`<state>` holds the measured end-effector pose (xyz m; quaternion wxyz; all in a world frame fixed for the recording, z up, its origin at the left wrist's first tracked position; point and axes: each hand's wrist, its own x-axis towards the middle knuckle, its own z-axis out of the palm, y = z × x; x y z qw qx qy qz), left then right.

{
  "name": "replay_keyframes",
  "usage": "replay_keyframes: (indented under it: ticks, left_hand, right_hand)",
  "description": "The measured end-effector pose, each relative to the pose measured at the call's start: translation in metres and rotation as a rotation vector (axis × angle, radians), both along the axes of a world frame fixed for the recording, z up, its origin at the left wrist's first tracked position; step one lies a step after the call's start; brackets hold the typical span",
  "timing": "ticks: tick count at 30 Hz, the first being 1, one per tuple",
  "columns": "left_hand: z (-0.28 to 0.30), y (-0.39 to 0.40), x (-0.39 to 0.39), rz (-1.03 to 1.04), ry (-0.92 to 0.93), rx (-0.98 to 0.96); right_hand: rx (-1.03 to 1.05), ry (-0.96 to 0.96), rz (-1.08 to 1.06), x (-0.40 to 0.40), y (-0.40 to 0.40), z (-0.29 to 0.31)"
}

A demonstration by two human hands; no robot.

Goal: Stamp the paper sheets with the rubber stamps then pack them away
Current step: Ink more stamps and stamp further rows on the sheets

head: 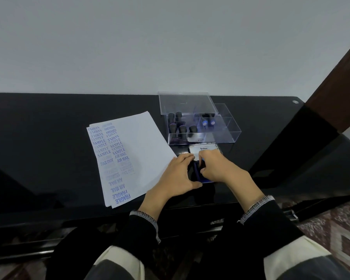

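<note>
A stack of white paper sheets (141,142) lies on the black table, its left side covered with blue stamp prints. An ink pad (207,181) sits near the table's front edge, its white lid (205,148) open behind it. My left hand (176,176) grips the pad's left side, thumb at the front and fingers at the back. My right hand (218,168) curls its fingers round a dark rubber stamp (196,168) held over the pad; the stamp is mostly hidden. Several black-handled stamps (182,128) stand in a clear plastic box (222,136).
The box's clear lid (186,103) leans open against the wall behind it. Two blue-capped ink bottles (208,122) sit in the box's right compartment. A dark wooden post (335,85) rises at the right, past the table's corner.
</note>
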<state>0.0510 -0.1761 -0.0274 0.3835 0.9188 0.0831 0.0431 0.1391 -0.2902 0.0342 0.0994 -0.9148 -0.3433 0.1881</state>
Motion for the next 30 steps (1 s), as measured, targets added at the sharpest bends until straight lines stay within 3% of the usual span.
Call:
replay_keyframes:
  ticks: [7,12,15,22,30]
  left_hand:
    - [0.009,0.024,-0.004,-0.006,-0.027,-0.183]
    - [0.013,0.047,-0.014,0.172,-0.162,-0.155]
    - [0.01,0.06,-0.025,0.309,-0.213,-0.141]
    - [-0.001,0.104,-0.061,0.551,-0.192,-0.045]
    - [-0.013,0.136,-0.099,0.712,-0.15,0.105]
  right_hand:
    - [-0.037,-0.007,-0.009,-0.004,0.004,0.004]
    - [0.087,-0.026,-0.054,-0.013,-0.008,-0.009]
    - [0.051,-0.033,-0.056,-0.013,-0.003,-0.006]
    - [-0.105,-0.071,0.021,-0.006,0.011,0.006]
    - [0.054,-0.071,-0.047,-0.017,-0.001,-0.007]
